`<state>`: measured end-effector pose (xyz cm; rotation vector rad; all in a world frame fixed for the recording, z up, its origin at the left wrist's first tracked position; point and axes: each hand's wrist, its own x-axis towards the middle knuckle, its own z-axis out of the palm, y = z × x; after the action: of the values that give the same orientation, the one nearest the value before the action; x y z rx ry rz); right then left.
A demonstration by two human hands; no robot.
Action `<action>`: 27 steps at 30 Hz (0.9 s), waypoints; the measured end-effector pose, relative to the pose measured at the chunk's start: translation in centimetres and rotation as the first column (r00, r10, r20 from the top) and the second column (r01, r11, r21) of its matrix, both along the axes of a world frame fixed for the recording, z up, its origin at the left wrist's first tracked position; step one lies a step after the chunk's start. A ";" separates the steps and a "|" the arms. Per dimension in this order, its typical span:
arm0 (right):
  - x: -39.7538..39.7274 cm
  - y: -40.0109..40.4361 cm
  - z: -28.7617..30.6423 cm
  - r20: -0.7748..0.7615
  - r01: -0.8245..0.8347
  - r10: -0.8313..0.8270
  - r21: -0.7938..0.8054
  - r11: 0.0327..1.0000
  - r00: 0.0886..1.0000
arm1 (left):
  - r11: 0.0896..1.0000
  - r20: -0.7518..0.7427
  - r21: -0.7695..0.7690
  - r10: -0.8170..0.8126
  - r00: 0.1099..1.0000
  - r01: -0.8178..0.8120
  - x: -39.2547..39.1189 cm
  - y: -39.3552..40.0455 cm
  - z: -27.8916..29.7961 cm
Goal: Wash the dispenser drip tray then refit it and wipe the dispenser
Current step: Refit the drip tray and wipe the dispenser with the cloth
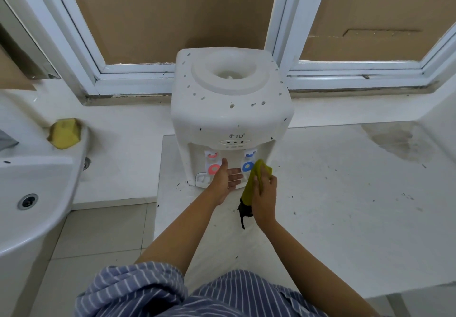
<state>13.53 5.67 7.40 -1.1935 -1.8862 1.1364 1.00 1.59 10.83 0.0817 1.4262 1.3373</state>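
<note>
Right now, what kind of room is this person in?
Probably a washroom or small utility room. A white basin with a drain sits on the left, the floor is tiled, and a tabletop water dispenser stands on a white counter under windows.

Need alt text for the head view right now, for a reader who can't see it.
A person's right hand grips a yellow-green cloth at the blue tap of a white countertop water dispenser, while the open left hand reaches in over the drip tray.
</note>
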 end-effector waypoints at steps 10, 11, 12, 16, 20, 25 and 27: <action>1.1 -1.5 1.0 0.168 -0.260 0.221 0.274 0.926 0.961 | 1.000 -0.015 0.026 -0.012 1.000 0.012 0.0 -0.3 0.0; 1.0 -1.2 1.4 0.175 -0.280 0.232 0.349 0.894 0.957 | 1.000 -0.015 0.027 -0.014 1.000 0.014 0.1 -0.4 0.0; 0.7 -0.8 1.6 0.190 -0.289 0.230 0.398 0.871 0.955 | 1.000 -0.013 0.026 -0.015 1.000 0.015 0.1 -0.4 0.1; -0.3 0.3 0.7 0.406 -0.362 0.176 0.444 0.820 0.897 | 0.999 -0.011 0.014 -0.035 0.999 0.035 0.2 -0.4 0.1; 1.1 -0.7 -0.9 0.378 -0.378 0.251 0.310 0.873 0.891 | 0.993 0.008 -0.044 -0.105 0.994 0.105 0.1 -1.0 -0.6; 1.6 -1.1 0.4 0.164 -0.186 0.146 0.266 0.946 0.976 | 0.997 -0.001 -0.029 -0.076 0.997 0.076 -0.1 -1.3 -1.3; 0.8 -0.3 1.1 0.159 -0.160 0.122 0.257 0.953 0.980 | 0.998 -0.002 0.001 -0.060 0.998 0.060 -0.3 -1.1 -1.0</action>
<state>14.38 5.39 8.47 -1.0227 -2.1841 0.8493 0.75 0.54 9.83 0.1260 1.4142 1.2896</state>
